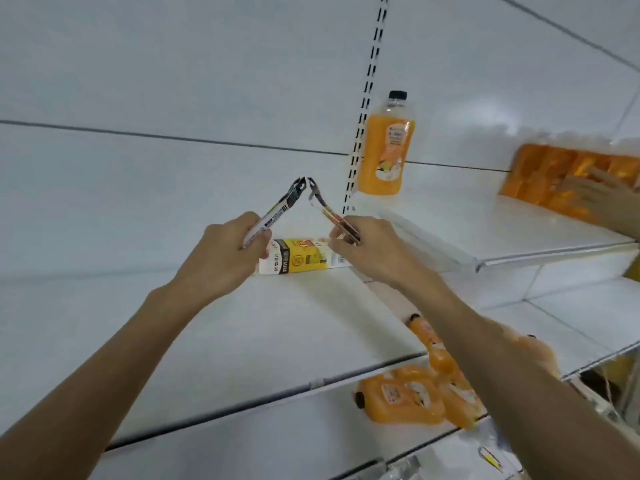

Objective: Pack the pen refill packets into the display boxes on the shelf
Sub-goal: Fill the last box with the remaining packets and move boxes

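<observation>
My left hand grips a long white refill packet by its lower end, tilted up to the right. A second slim refill packet is pinched in my right hand and leans up to the left. The two packets' black tops nearly touch above the shelf. Behind and between my hands a white and yellow display box lies on the white shelf, partly hidden by both hands.
An orange juice bottle stands on the neighbouring shelf to the right. Wrapped orange bottles are there too, with another person's hand on them. Several orange bottles lie on the lower shelf. A slotted upright divides the bays.
</observation>
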`<state>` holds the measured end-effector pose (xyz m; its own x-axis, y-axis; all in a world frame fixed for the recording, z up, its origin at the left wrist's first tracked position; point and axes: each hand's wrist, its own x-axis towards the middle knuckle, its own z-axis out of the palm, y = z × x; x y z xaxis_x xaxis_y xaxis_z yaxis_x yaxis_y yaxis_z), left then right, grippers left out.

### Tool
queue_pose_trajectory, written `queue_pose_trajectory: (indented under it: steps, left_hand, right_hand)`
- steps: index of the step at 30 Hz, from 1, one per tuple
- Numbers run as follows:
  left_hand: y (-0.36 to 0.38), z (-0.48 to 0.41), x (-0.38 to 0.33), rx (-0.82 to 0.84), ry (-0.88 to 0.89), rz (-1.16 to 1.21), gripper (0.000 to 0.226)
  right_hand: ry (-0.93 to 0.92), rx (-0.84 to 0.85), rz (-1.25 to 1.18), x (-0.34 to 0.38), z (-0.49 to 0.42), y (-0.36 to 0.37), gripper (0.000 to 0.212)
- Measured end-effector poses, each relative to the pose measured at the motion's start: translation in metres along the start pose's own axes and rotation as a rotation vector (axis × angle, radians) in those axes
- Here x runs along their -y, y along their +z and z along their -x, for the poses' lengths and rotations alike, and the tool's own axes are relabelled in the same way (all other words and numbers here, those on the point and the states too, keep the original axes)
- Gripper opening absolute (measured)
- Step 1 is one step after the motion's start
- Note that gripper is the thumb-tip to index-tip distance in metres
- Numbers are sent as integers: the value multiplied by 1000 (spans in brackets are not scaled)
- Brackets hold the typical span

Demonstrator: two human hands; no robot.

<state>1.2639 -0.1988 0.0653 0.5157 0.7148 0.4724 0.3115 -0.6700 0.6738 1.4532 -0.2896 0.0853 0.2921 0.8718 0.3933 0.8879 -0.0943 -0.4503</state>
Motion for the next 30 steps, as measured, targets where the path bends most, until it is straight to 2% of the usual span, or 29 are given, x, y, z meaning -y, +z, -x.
queue_pose_trajectory:
  steps: [3, 6, 10, 14, 16, 19, 21, 24, 27, 30]
  left_hand:
    - [-8, 0, 17, -7, -83, 9, 18]
    - [-16, 1, 32, 55, -169, 55, 18]
    - [-19, 1, 46, 55, -210, 19, 17]
    - [-18, 6, 59, 52, -256, -4, 15]
    - [-16, 4, 65, 26, -278, -13, 16]
    - [-11, -1, 66, 3, -308, -14, 17]
    - [-7, -4, 62, 27, -299, -36, 11]
    - [-5, -1, 59, -5, -270, -47, 7]
    - [-6, 0, 59, -202, -187, -89, 14]
    - [-10, -5, 53, -356, -139, 10, 13]
  right_hand:
    - [-49, 79, 22, -4, -31, 31, 17]
    - [-64, 155, 83, -12, -52, 58, 21]
    - [-67, 198, 142, -32, -75, 86, 23]
    - [-89, 255, 261, -40, -90, 103, 53]
    - [-99, 238, 346, -40, -92, 106, 50]
    - [-142, 237, 474, -34, -97, 101, 33]
    - [-147, 271, 493, -31, -101, 95, 33]
    - [-101, 355, 369, -30, -100, 90, 49]
    - [-163, 361, 158, -18, -90, 80, 63]
    - [-216, 346, -181, 9, -77, 60, 47]
